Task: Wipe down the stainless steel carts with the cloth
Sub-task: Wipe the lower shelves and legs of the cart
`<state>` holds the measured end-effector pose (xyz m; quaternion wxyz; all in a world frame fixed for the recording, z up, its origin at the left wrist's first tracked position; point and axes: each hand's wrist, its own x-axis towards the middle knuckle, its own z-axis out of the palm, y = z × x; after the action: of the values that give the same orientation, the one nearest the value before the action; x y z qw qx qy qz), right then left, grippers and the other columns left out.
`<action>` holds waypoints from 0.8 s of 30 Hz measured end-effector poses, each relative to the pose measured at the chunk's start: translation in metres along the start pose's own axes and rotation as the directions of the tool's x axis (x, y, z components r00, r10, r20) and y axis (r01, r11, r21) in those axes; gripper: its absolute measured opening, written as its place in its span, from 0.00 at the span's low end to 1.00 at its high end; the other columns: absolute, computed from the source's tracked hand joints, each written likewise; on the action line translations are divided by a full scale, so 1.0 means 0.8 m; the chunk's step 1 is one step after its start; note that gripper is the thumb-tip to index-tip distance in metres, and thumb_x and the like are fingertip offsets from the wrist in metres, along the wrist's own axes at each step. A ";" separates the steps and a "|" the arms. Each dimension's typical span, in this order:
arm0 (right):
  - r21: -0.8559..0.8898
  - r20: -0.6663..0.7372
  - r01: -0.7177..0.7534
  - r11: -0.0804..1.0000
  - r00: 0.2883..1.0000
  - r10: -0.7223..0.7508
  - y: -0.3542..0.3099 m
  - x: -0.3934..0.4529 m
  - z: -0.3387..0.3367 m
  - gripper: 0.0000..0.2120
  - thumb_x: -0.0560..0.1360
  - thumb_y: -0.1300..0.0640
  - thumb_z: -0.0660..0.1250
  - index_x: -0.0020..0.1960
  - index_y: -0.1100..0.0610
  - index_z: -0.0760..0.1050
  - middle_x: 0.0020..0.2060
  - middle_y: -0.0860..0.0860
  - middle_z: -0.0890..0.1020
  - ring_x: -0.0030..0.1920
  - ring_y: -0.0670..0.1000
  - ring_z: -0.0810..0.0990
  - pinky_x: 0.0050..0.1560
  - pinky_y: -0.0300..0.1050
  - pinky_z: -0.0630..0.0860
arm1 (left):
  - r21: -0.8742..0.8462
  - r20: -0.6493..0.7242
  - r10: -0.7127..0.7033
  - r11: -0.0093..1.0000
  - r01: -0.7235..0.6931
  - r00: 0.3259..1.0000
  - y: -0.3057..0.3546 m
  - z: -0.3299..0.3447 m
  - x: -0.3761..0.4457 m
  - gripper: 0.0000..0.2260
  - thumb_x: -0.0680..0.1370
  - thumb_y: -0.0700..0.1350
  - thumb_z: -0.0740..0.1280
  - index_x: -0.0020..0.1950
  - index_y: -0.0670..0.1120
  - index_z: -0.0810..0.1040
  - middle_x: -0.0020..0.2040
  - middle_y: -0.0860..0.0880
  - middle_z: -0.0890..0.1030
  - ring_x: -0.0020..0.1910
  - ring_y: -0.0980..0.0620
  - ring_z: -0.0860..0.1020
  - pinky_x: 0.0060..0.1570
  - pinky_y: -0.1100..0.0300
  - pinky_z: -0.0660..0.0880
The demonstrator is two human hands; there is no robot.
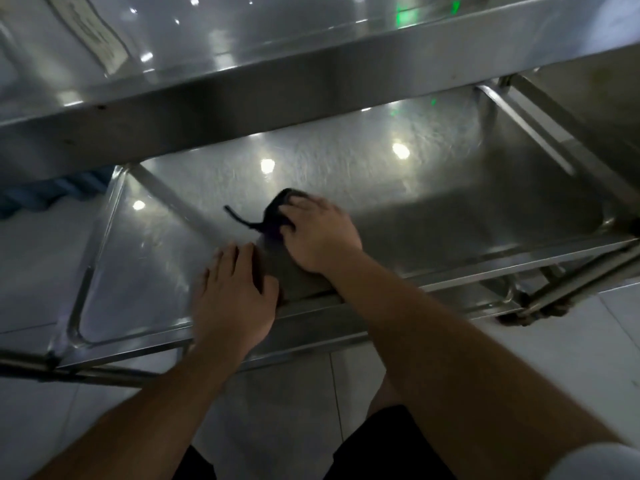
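dark cloth bunched, on cart's lower shelf

From here I cannot see most of the cloth: my right hand covers its far end and my left hand its near corner. The cart's upper shelf hides the back of the lower shelf. Both hands are motion-blurred, so I cannot make out each grip.

The head view looks steeply down, close over the cart's lower shelf.
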<state>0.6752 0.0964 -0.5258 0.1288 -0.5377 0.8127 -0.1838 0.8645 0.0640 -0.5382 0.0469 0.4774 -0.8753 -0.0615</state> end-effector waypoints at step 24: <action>0.029 -0.251 -0.369 0.929 0.897 0.364 0.141 0.081 -0.096 0.28 0.70 0.39 0.58 0.65 0.48 0.82 0.61 0.55 0.82 0.61 0.62 0.81 0.56 0.50 0.75 | 0.010 -0.017 -0.020 1.000 0.020 1.000 -0.004 0.010 0.001 0.34 0.79 0.63 0.47 0.84 0.53 0.60 0.85 0.46 0.59 0.85 0.45 0.55 0.83 0.45 0.53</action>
<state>0.5255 0.0892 -0.5068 0.0516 -0.3485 0.9108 -0.2154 0.8659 0.0622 -0.5465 0.0512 0.4870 -0.8702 -0.0538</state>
